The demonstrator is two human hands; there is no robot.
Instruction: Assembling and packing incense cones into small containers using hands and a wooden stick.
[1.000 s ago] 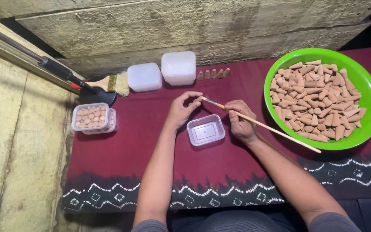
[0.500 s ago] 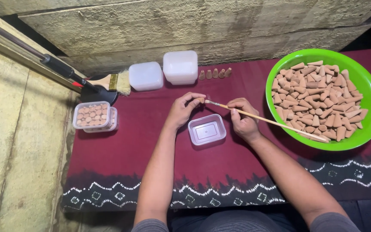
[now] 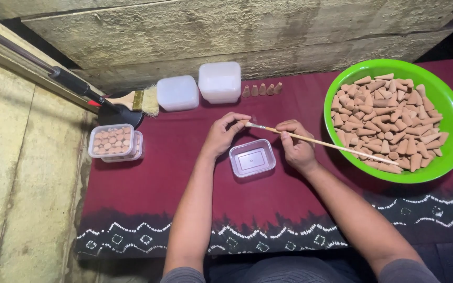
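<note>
While the right hand (image 3: 295, 149) grips a thin stick (image 3: 331, 145), the left hand (image 3: 221, 135) seemingly pinches its tip, above a small empty box (image 3: 251, 158) mid-counter, toward the back edge.

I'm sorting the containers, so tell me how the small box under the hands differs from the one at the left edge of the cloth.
The small box between the left hand and right hand is empty and has no lid, while the left-edge box is filled with brown cones and closed. The small box sits alone on the cloth; the left-edge box seems stacked on another one. Both are small, clear, rounded rectangular plastic boxes.
</note>
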